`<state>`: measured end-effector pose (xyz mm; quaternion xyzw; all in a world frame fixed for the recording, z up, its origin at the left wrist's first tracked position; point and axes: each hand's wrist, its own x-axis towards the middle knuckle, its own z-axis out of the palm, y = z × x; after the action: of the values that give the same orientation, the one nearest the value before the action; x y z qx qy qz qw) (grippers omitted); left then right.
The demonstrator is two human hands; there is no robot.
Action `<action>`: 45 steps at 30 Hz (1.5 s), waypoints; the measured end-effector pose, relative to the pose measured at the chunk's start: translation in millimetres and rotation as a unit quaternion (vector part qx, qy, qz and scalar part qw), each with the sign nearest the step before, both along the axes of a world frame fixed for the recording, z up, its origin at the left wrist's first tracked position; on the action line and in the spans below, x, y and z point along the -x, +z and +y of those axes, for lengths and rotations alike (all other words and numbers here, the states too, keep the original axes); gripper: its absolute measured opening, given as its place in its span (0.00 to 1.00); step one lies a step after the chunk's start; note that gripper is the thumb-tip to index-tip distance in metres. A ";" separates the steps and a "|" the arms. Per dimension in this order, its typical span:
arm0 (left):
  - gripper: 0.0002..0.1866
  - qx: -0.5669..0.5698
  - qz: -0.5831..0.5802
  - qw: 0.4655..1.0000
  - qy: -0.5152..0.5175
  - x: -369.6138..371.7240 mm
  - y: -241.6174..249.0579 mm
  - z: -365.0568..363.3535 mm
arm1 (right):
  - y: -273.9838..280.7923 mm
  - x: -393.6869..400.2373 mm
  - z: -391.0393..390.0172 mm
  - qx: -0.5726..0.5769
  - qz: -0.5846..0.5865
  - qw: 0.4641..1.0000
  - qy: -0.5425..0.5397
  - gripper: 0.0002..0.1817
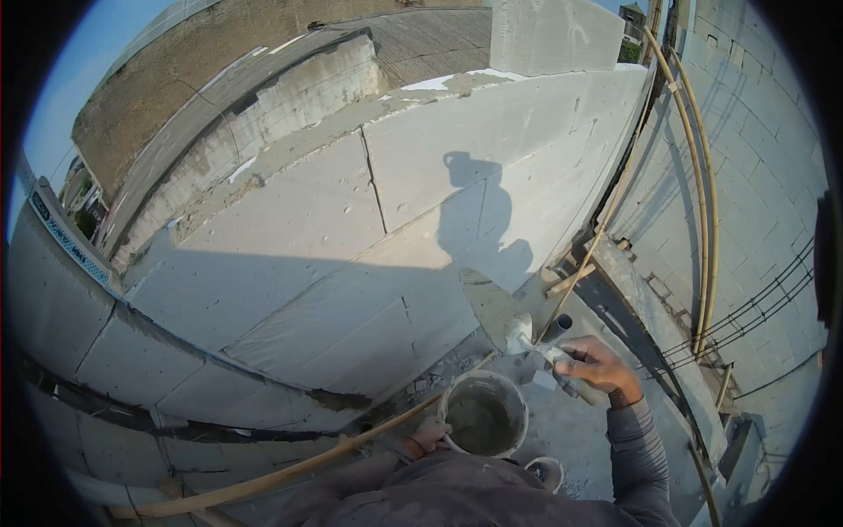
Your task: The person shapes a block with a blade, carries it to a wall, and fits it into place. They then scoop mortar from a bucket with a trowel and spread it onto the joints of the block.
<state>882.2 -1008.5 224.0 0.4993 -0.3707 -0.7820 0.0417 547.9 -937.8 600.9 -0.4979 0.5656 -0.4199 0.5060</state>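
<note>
A pointed trowel (pixel 492 305) is in my right hand (pixel 594 364), whose fingers are wrapped round its handle. Pale wet mortar clings near the base of the blade, which points up and left toward the block wall (pixel 325 211). Down at the centre, my left hand (pixel 428 434) grips the left rim of a white bucket (pixel 524 413). Grey mortar (pixel 481 416) lies inside that bucket, close in front of my body.
Bamboo poles (pixel 702 202) stand at the right, and another pole (pixel 290 471) crosses the lower left. Thin steel rods (pixel 746 307) jut in from the right. A dark pipe (pixel 562 322) opens beside the trowel. One upright block (pixel 566 35) tops the wall.
</note>
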 end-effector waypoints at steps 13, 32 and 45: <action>0.17 0.121 -0.120 0.981 -0.097 50.0 47.1 21.1 | -234.9 29.3 151.2 -0.198 0.444 0.865 0.122 0.18; 0.30 0.082 -0.112 0.950 -0.280 135.8 64.0 47.1 | -336.4 14.0 166.2 -0.138 0.549 0.823 0.046 0.11; 0.32 0.065 -0.067 0.945 -0.314 96.4 48.2 39.8 | -322.4 -50.0 192.4 -0.169 0.325 0.925 0.105 0.13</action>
<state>785.8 -968.7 272.2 0.4051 -0.5604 -0.6947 -0.1980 597.9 -745.4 278.5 -0.5708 0.7057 -0.0776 0.4124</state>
